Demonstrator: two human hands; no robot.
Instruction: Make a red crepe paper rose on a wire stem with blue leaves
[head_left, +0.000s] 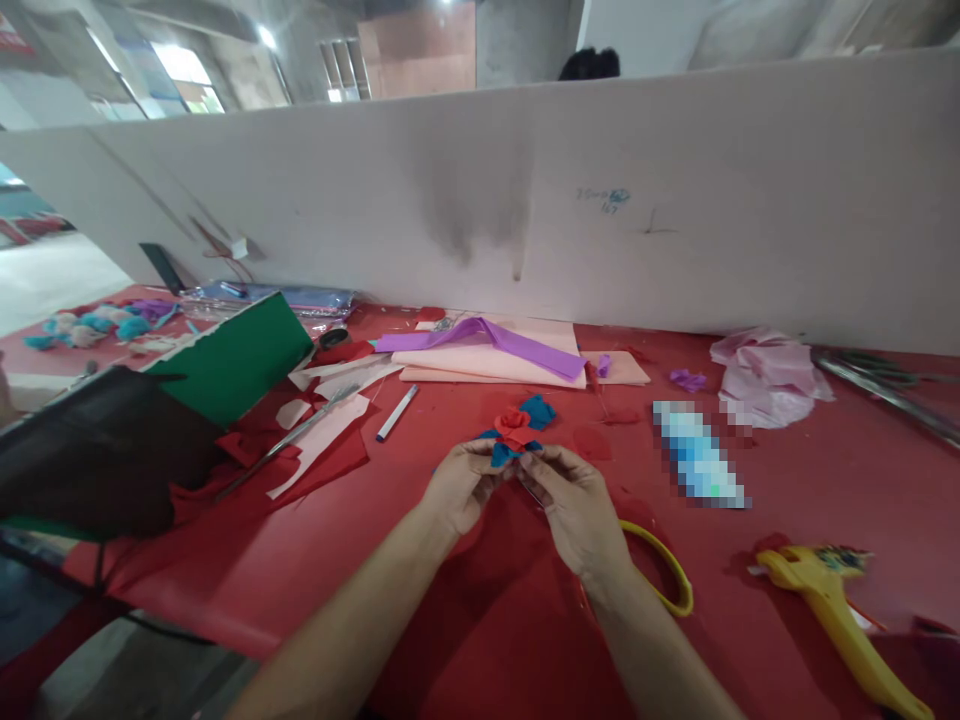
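Observation:
Between my two hands, above the red table (pixel 420 560), is a paper flower (pixel 514 428) with red petals and blue leaves. My left hand (pixel 469 485) pinches its left side near the base. Fingers of my right hand (pixel 566 495) close on the lower right of the same flower. Part of the underside is hidden behind my fingertips. One blue leaf sticks up at the back right. Close to my right wrist lies a yellow ring (pixel 679 580), partly covered by my forearm.
A yellow hot glue gun (pixel 832 610) lies at right, near a pixelated packet (pixel 697 455). Behind are a purple strip (pixel 517 348), peach sheets (pixel 487 372) and pink crumpled paper (pixel 772 375). At left are a marker (pixel 397 413), scissors (pixel 300 428) and a green board (pixel 244 365). A white partition (pixel 337 210) stands behind.

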